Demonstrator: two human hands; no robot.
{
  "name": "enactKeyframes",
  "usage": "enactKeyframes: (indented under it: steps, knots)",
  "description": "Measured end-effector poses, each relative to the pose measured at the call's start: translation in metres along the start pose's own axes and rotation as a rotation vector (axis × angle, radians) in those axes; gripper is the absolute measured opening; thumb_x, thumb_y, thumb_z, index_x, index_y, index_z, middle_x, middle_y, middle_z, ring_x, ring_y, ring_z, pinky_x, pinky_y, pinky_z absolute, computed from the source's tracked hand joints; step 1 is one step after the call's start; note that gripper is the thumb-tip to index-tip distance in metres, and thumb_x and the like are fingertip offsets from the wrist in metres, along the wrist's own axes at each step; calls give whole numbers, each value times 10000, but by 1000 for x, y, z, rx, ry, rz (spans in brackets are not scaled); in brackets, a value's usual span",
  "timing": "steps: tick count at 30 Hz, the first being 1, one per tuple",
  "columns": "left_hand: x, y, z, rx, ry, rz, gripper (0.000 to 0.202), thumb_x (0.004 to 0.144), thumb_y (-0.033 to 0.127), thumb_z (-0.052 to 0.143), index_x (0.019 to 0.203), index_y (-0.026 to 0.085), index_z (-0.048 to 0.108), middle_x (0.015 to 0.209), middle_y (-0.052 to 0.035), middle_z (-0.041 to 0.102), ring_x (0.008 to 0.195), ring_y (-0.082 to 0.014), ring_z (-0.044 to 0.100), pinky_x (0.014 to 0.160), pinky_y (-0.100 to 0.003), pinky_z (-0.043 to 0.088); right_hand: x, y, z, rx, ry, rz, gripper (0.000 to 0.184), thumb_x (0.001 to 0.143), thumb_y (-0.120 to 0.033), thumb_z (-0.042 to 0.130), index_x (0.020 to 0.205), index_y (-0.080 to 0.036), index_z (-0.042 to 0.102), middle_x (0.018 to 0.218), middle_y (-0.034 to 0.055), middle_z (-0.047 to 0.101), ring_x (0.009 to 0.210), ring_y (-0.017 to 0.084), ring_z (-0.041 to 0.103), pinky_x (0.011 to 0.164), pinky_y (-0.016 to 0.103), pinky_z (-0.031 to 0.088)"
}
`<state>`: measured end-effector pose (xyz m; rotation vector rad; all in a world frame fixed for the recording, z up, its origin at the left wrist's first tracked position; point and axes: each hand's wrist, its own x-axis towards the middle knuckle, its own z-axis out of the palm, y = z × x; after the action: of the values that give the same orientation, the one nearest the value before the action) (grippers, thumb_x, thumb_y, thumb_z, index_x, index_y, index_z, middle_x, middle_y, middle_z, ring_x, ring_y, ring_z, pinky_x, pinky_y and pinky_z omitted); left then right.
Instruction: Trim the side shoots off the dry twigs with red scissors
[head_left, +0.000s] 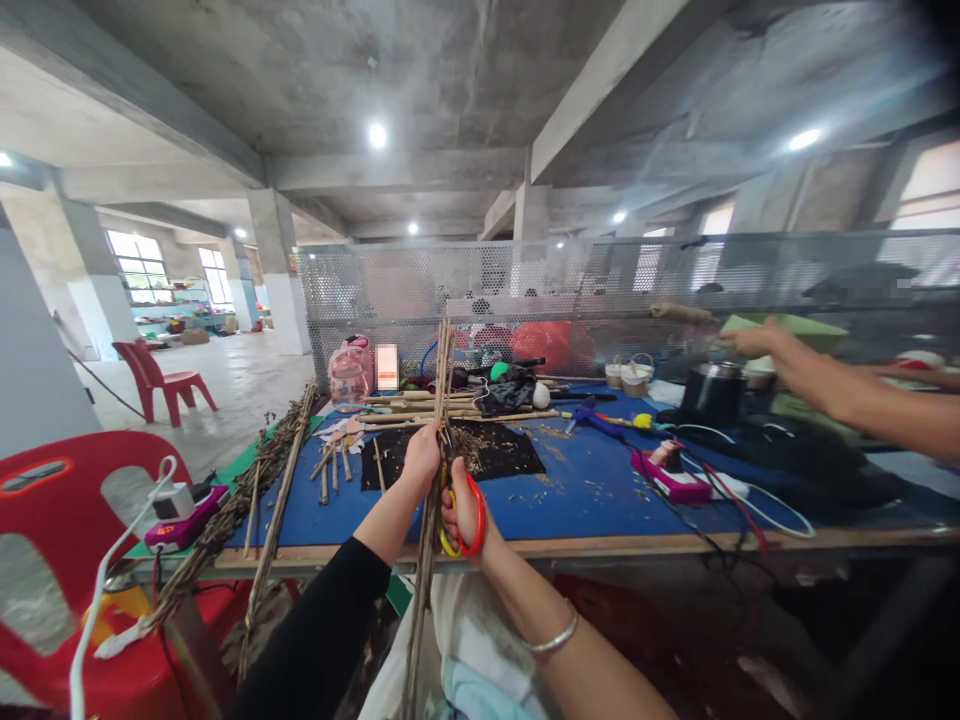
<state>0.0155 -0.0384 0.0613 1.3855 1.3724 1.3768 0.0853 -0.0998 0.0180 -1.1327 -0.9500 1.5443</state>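
2 bare hands are seen in the head view. Dry stalks are gripped near-upright at the table's front edge by the left hand, its fingers closed around them. Scissors with red and yellow handles are held close beside the stalks by the right hand, its fingers curled around the handles; whether the blades are parted cannot be made out. A black cloth, strewn with fragments, is spread on the blue table.
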Motion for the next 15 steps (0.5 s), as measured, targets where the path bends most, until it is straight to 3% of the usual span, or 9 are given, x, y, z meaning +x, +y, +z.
enactKeyframes:
  steps: [6,10,15]
  knots:
    - [9,0,4,-70,-15,-57,285,784,272,301,555,181,444,465,-3,449,439,-114,403,455,-222,321,8,-1,-6,-49,13,-32,606,668,-779,295,495,-199,303,308,-80,250,228,40,225,236,156,164]
    - [18,-10,4,-159,-99,-112,338,796,396,320,579,174,452,480,8,447,417,-107,401,442,-223,334,4,-9,-9,19,-84,62,603,682,-784,230,513,-208,289,304,-92,219,221,46,187,226,164,171]
    - [15,-15,5,-94,-131,25,359,772,454,414,714,133,565,622,-28,560,563,-125,489,561,-215,383,4,-12,-6,31,-44,52,586,693,-769,263,545,-204,321,334,-93,251,240,43,212,234,162,207]
